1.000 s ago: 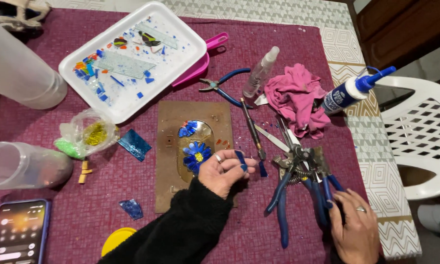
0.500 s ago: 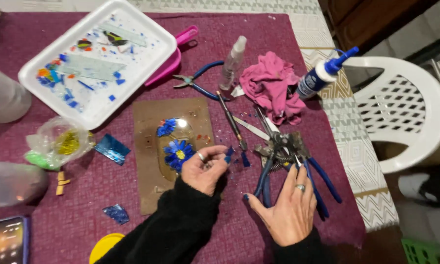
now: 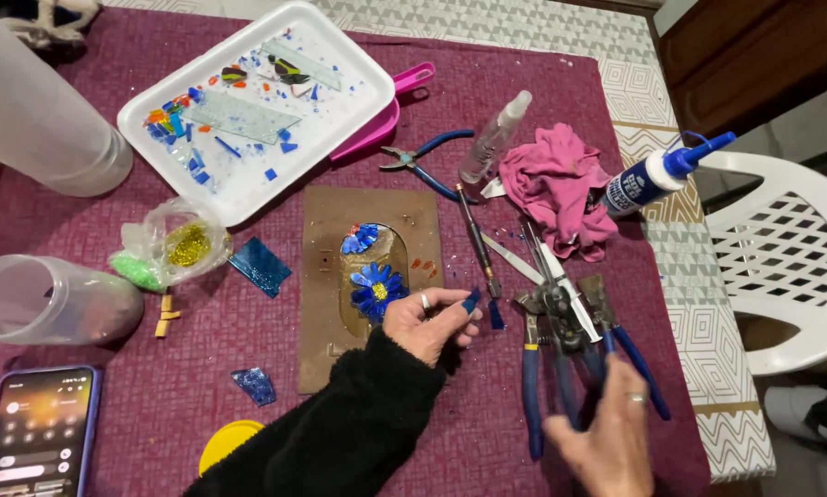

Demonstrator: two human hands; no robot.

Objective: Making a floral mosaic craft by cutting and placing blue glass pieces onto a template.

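The left hand (image 3: 427,322), in a black fuzzy sleeve, pinches a small blue glass shard (image 3: 470,300) between thumb and fingertips, just right of the brown board (image 3: 321,276) lying at the middle of the desk (image 3: 82,276). On that board sit a blue glass flower (image 3: 375,287) with a yellow centre and a smaller blue piece (image 3: 359,238) above it. The right hand (image 3: 607,442), blurred near the desk's front edge, spreads its fingers loosely over the blue handles of a heap of pliers (image 3: 561,322); whether it grips one I cannot tell. A pink cloth (image 3: 551,184) and a glue bottle (image 3: 657,172) lie toward the right edge. A white tray (image 3: 358,92) of coloured glass bits sits toward the far left corner, and a phone (image 3: 32,428) lies at the near left corner.
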